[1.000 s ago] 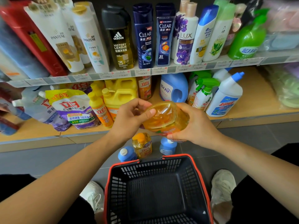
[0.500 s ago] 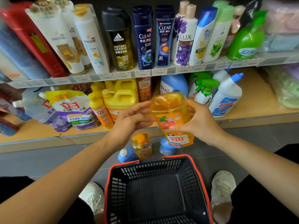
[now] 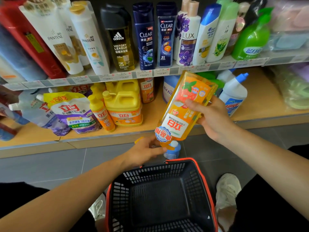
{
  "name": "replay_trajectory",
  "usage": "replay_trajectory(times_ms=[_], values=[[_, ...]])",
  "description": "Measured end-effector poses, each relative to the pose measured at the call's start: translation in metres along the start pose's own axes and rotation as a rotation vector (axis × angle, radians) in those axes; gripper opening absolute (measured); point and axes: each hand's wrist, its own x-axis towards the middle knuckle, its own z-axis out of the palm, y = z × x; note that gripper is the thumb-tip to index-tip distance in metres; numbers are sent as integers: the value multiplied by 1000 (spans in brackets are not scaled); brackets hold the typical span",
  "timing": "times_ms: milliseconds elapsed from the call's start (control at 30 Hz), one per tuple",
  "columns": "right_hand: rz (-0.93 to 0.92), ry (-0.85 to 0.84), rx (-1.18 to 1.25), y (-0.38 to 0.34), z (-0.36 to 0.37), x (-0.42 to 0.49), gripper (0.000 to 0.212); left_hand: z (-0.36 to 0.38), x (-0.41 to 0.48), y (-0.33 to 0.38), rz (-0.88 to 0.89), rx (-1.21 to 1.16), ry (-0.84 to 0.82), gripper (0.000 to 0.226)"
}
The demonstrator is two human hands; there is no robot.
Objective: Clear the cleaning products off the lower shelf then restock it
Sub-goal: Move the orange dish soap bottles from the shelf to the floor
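Observation:
My right hand [image 3: 212, 118] grips a yellow dish-soap bottle [image 3: 184, 106] and holds it upside down in front of the lower shelf [image 3: 150, 114], above the floor. My left hand [image 3: 143, 153] is lower, just under the bottle's neck, with its fingers curled over a small yellow bottle whose cap [image 3: 138, 139] peeks out. Whether it holds that bottle is hidden. A blue bottle with a white cap [image 3: 173, 149] stands on the floor beside it. The black basket with an orange rim [image 3: 158, 169] sits empty below.
The lower shelf holds refill pouches [image 3: 73, 111], a slim orange bottle [image 3: 102, 114], a yellow jug [image 3: 123, 104], a blue jug [image 3: 168, 91] and a white bottle with a blue cap [image 3: 234, 92]. Shampoo bottles [image 3: 145, 39] line the upper shelf. My shoe [image 3: 227, 190] is beside the basket.
My right hand turned the yellow bottle neck-down and now carries it alone. My left hand let go of it and dropped toward the bottles on the floor.

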Motion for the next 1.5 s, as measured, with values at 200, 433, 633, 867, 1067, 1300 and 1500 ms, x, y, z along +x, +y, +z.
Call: replay_trajectory(times_ms=[200,433,633,867,1067,1300,1500], values=[[-7,27,49,-4,-1,4,101,4,4,-4,-46,-280,-40,36],[-38,87,14,-12,-18,12,92,-6,3,12,68,-368,113,42],[93,99,56,3,-29,17,77,-37,-4,48,162,-414,258,36],[447,-1,7,41,-21,20,55,-60,-17,56,100,-382,340,29],[633,-65,-118,67,-11,21,56,-65,-2,67,161,-309,409,21],[502,-185,-237,74,2,34,30,-38,31,66,145,62,320,25],[150,-245,-899,84,-5,38,24,-28,46,59,117,182,249,25]])
